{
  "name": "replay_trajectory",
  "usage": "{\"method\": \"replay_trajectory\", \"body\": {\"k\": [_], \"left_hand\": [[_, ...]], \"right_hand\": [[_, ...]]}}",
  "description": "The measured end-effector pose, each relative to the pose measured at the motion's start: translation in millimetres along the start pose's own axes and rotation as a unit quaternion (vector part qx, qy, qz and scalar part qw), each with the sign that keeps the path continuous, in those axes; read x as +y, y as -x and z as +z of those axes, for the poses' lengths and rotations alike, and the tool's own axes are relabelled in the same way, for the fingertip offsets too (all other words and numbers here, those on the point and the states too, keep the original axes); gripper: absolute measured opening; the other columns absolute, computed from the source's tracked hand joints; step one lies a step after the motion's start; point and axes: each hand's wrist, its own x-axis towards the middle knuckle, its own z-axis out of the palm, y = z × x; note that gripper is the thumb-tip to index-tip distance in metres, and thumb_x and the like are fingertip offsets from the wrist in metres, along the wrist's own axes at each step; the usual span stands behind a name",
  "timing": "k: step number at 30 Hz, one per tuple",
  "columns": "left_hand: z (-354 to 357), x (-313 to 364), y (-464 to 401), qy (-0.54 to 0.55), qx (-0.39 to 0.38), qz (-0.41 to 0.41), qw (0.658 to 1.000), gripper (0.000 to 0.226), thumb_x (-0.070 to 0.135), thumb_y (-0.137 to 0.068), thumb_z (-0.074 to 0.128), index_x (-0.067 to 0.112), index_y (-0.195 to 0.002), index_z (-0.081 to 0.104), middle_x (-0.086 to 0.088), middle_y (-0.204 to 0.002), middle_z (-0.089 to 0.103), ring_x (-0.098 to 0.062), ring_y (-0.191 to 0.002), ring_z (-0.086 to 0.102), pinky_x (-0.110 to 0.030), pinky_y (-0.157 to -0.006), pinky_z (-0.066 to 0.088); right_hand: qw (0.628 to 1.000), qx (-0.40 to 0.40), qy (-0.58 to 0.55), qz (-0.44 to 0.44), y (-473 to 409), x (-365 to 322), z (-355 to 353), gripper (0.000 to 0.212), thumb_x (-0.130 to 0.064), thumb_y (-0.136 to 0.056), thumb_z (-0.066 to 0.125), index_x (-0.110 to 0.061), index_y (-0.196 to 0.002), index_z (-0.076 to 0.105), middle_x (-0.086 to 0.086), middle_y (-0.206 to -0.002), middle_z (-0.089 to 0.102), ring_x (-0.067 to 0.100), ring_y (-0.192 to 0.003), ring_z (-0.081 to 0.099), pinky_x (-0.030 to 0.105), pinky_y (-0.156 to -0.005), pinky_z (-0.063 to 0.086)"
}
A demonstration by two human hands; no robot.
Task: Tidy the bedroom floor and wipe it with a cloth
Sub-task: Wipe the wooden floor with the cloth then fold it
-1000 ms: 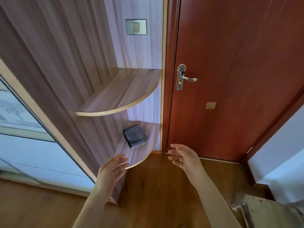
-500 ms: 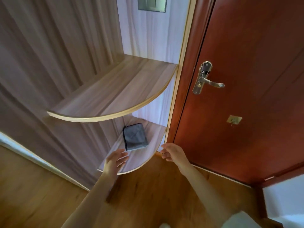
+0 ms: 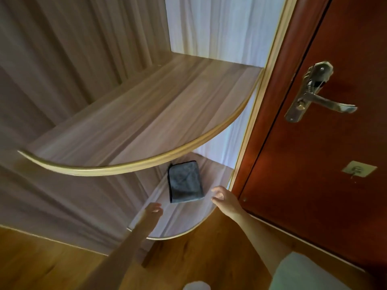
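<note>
Lying folded on the lower corner shelf, a grey cloth sits untouched. Left hand and right hand hover either side of it, fingers loosely apart, holding nothing. An upper shelf overhangs it; a red-brown door stands just beside.

Door: red-brown, standing shut at right.
Door handle: metal lever, pointing right.
Upper shelf: sitting bare, curved edge.

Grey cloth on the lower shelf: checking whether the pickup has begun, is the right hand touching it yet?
Apart. The head view shows bare shelf between the right hand and the folded grey cloth.
</note>
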Motion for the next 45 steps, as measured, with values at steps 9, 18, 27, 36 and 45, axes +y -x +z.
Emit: {"method": "replay_trajectory", "body": {"k": [9, 18, 27, 36, 45], "left_hand": [[52, -55, -96, -0.375, -0.035, 0.171, 0.910, 0.056, 0.023, -0.090, 0.057, 0.016, -0.141, 0.034, -0.004, -0.144, 0.037, -0.022, -0.132, 0.037, -0.031, -0.106, 0.029], [83, -88, -158, -0.461, 0.016, 0.217, 0.860, 0.046, 0.021, -0.096, 0.044, 0.024, -0.141, 0.038, 0.003, -0.152, 0.027, -0.018, -0.131, 0.039, -0.027, -0.102, 0.037], [67, -94, -145, -0.445, 0.015, 0.237, 0.863, 0.033, 0.012, -0.095, 0.043, 0.025, -0.119, 0.060, -0.002, -0.110, 0.067, -0.018, -0.096, 0.064, -0.024, -0.082, 0.050], [42, -90, -61, -0.481, -0.154, 0.208, 0.838, 0.024, 0.016, -0.099, 0.038, 0.023, -0.104, 0.060, 0.015, -0.074, 0.048, -0.007, -0.077, 0.052, -0.007, -0.064, 0.035], [33, 42, 14, -0.511, -0.160, 0.327, 0.779, 0.024, 0.021, -0.094, 0.050, 0.022, -0.117, 0.058, 0.002, -0.111, 0.065, -0.009, -0.100, 0.060, -0.011, -0.082, 0.036]], "right_hand": [[0.954, 0.046, 0.262, -0.139, -74, 75, 88, 0.043, -0.019, -0.092, 0.056, -0.020, -0.133, 0.044, 0.002, -0.129, 0.049, 0.017, -0.116, 0.049, 0.023, -0.097, 0.042], [0.933, 0.037, 0.329, -0.139, -135, 96, 138, 0.053, -0.020, -0.095, 0.050, -0.019, -0.144, 0.029, 0.008, -0.152, 0.026, 0.027, -0.136, 0.031, 0.035, -0.107, 0.038], [0.927, 0.054, 0.355, -0.111, -126, 76, 138, 0.028, -0.006, -0.094, 0.044, -0.010, -0.120, 0.054, 0.010, -0.121, 0.054, 0.029, -0.108, 0.056, 0.035, -0.094, 0.047], [0.936, -0.069, 0.345, -0.035, -29, 69, 127, 0.019, -0.012, -0.094, 0.050, -0.014, -0.110, 0.059, 0.003, -0.106, 0.064, 0.021, -0.102, 0.062, 0.028, -0.085, 0.049], [0.966, 0.102, 0.237, 0.009, 35, 5, 31, 0.018, -0.021, -0.094, 0.051, -0.022, -0.110, 0.061, -0.006, -0.101, 0.066, 0.010, -0.094, 0.063, 0.029, -0.085, 0.052]]}}
